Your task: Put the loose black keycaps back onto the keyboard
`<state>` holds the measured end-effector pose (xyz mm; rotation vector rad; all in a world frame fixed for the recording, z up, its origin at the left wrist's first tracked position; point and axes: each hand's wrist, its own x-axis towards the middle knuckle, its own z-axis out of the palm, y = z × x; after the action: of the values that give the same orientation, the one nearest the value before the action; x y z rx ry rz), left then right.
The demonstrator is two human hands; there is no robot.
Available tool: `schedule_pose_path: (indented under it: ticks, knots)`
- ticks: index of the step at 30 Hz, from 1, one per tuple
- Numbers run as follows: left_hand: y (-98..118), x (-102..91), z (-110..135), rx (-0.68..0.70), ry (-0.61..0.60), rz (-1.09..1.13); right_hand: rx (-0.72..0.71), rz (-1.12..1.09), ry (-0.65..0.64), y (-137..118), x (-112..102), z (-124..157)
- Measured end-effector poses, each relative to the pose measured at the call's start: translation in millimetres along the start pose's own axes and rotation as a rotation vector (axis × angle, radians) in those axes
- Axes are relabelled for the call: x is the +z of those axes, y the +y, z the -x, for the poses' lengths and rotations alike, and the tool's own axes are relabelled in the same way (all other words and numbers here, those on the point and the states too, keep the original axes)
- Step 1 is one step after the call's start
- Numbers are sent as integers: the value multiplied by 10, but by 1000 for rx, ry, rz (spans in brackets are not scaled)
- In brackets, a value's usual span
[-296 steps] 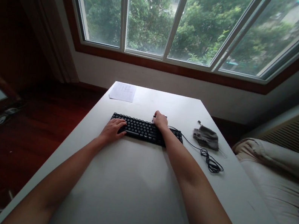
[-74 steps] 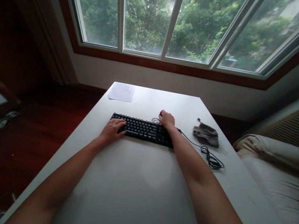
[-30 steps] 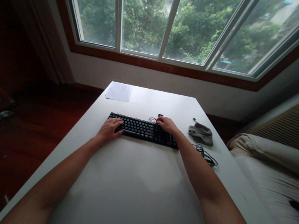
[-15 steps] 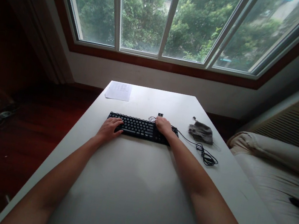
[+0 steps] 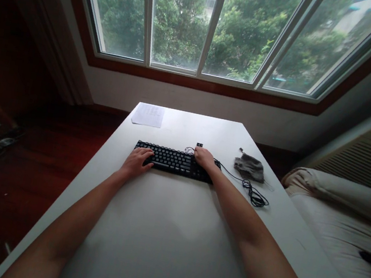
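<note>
A black keyboard (image 5: 171, 160) lies across the middle of the white table (image 5: 170, 231). My left hand (image 5: 137, 162) rests on its left end, fingers curved over the keys and thumb at the near edge. At the keyboard's back edge, right of centre, my right hand (image 5: 204, 158) has its fingers curled together; what they pinch is too small to see. A thin wire loop (image 5: 189, 149) and two small black keycaps (image 5: 199, 145) lie just behind the keyboard, beside that hand.
The keyboard's black cable (image 5: 252, 195) coils on the table to the right. A crumpled grey pouch (image 5: 250, 167) lies behind it, and a printed sheet (image 5: 148, 115) at the far left corner. A cushioned seat (image 5: 343, 217) borders the right side; windows run behind.
Over the last second my right hand slid a little right along the keyboard's back rows, uncovering the wire loop. My left hand has stayed on the left end.
</note>
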<state>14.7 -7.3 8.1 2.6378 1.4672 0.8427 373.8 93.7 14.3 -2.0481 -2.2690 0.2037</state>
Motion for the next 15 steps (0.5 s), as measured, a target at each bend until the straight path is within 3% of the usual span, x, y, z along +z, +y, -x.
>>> schedule_pose_path:
  ticks: [6,15]
  knots:
    - [15,-16,0,-4,-4,-8,152,-80,155,120,-8,-177]
    - [17,-13,9,-20,-14,13,111,-37,59,177,-34,-343]
